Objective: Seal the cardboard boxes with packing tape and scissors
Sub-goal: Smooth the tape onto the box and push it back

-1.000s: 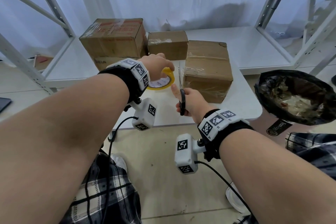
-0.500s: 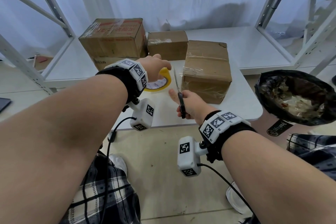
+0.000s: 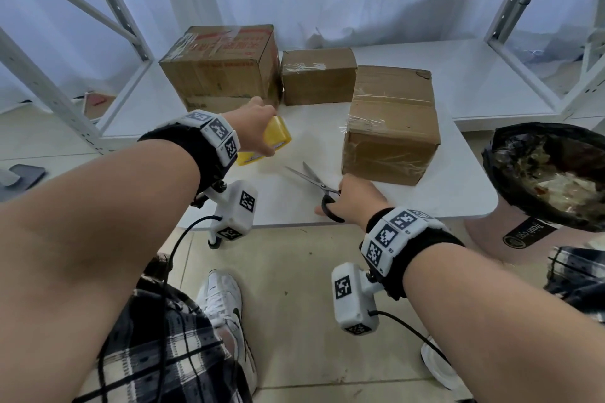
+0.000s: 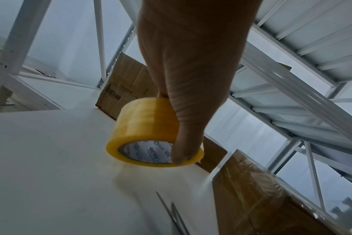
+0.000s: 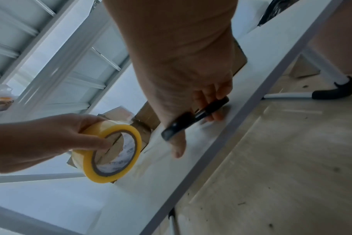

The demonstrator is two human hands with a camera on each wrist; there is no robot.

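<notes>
My left hand grips a yellow roll of packing tape just above the white table, thumb across the roll's open side. My right hand holds the black-handled scissors low over the table's near edge, blades parted and pointing left toward the roll. Its fingers are through the handles. A brown box wrapped in clear tape stands just right of the scissors. A large printed box and a small box stand behind.
A bin lined with a black bag, full of scraps, stands at the table's right end. White metal shelving runs behind and beside the table. The table's front edge is right under my right hand. My shoe is on the floor below.
The scissors went from upright between roll and box down to the table, blades now pointing left. My left hand drew the roll leftward and turned it on its edge.
</notes>
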